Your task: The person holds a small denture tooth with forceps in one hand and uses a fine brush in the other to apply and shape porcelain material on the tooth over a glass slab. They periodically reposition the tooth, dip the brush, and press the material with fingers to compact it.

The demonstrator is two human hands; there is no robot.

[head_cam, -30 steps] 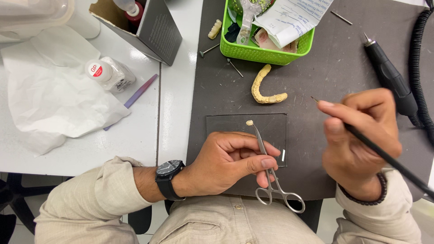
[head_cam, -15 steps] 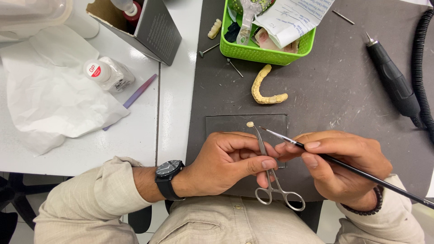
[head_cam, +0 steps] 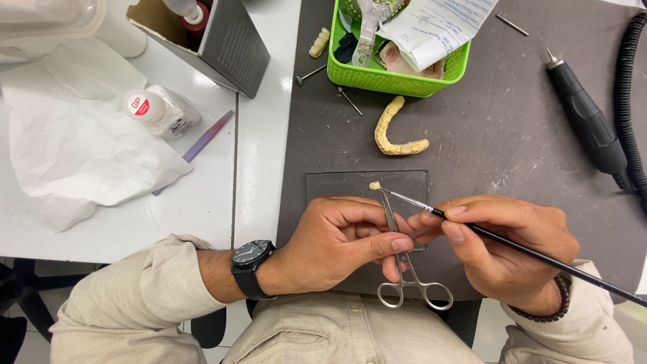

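My left hand (head_cam: 340, 239) grips a steel clamp with scissor-like handles (head_cam: 403, 259) that holds a small cream tooth piece (head_cam: 375, 185) at its tip. My right hand (head_cam: 502, 246) holds a thin black brush (head_cam: 539, 255), and the brush tip touches the clamp just beside the tooth piece. Both hands hover over a small dark glass slab (head_cam: 350, 183) on the dark grey mat (head_cam: 512, 148). A black watch sits on my left wrist.
A yellowish dental arch cast (head_cam: 394, 131) lies past the slab. A green basket (head_cam: 391, 77) holds papers and tools. A black handpiece (head_cam: 586, 118) with cable lies right. Left on the white table: crumpled paper (head_cam: 81, 155), small white bottle (head_cam: 158, 111), purple stick (head_cam: 205, 137), grey box (head_cam: 229, 47).
My right hand came down and left from its raised position, bringing the brush tip to the tooth piece at the clamp's tip. The left hand stayed still.
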